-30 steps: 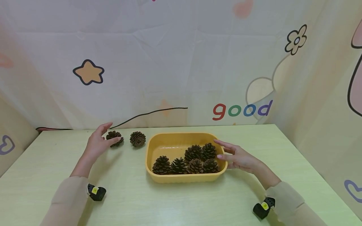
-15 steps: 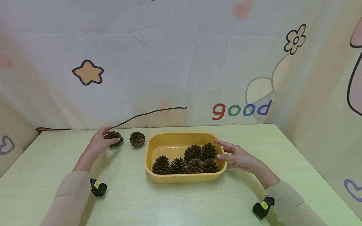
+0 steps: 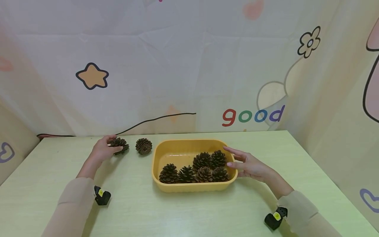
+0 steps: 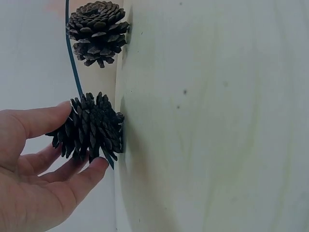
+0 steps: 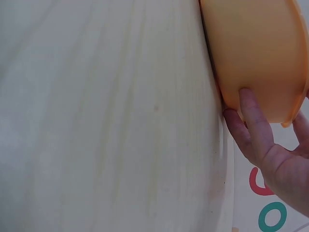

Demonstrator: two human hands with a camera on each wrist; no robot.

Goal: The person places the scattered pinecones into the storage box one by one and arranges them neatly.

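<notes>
At the back left of the table, my left hand has its thumb and fingers around a brown pine cone. The left wrist view shows the thumb on one side of this pine cone and the fingers curled about the other. A second pine cone sits just to its right. My right hand grips the right end of a yellow plastic basin, thumb over the rim. In the right wrist view, fingers press the basin's outer wall. Several pine cones lie inside, mostly along the front and right.
The pale wooden table ends at a printed curtain close behind the loose pine cones. Black wrist cameras are strapped at both sleeves. The basin's back left floor shows bare.
My left hand has moved slightly in and its fingers have closed around the pine cone. The right hand and the basin have stayed in place.
</notes>
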